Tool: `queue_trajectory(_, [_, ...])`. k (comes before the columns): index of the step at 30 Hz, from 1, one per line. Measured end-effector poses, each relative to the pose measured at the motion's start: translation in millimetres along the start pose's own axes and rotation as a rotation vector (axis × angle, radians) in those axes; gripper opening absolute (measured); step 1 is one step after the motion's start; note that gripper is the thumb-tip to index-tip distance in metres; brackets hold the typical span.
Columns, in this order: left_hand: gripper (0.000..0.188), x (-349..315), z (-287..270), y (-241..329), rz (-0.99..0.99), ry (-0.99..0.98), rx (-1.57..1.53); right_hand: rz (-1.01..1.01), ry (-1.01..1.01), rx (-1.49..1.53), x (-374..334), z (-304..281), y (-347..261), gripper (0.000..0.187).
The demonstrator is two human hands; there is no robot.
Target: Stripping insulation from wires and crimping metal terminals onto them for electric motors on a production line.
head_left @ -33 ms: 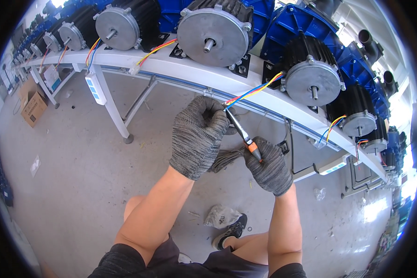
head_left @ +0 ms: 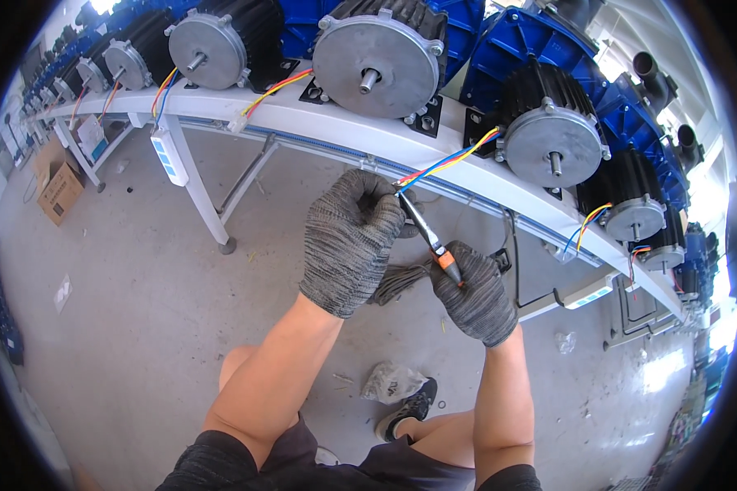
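My left hand (head_left: pixel 350 241), in a dark grey knitted glove, is closed in a pinch at the free ends of the red, yellow and blue wires (head_left: pixel 450 162). These wires come out of a black motor (head_left: pixel 553 147) with a round silver face and a short shaft. In my gloved right hand (head_left: pixel 475 295) is a slim hand tool (head_left: pixel 430 233) with a metallic front and an orange-and-black handle. Its tip meets the wire ends beside my left fingertips. Whatever else sits between those fingers is hidden.
A white bench frame (head_left: pixel 336 123) carries a row of motors joined to blue housings (head_left: pixel 528 49). A power strip (head_left: pixel 169 157) hangs on a leg. Coiled black cable (head_left: pixel 403 282), a clear plastic bag (head_left: pixel 389 382) and an open cardboard box (head_left: pixel 57 184) lie on the floor.
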State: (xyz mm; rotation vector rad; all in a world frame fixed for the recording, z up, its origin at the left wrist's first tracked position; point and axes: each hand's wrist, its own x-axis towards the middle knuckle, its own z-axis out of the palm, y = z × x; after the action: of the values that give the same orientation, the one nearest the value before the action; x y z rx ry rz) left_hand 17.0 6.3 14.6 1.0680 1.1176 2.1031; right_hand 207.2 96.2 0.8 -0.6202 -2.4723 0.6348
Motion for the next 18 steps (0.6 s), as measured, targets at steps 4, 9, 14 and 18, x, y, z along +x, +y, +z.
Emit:
queue_trajectory(4, [0.005,0,-1,-4,0.017,0.026,-0.005,-0.026,-0.055,0.148,1,-7,-16,0.017])
queue_trajectory(9, [0.005,-1,-1,-9,0.165,0.052,0.342,-0.013,-0.056,0.136,-2,-10,-20,0.018])
queue_trajectory(14, [0.007,0,-2,-10,0.254,0.086,0.439,-0.064,-0.09,-0.033,-3,-19,-22,0.017])
queue_trajectory(18, [0.005,-1,-2,-9,0.291,0.05,0.526,-0.007,-0.044,-0.098,-6,-19,-23,0.016])
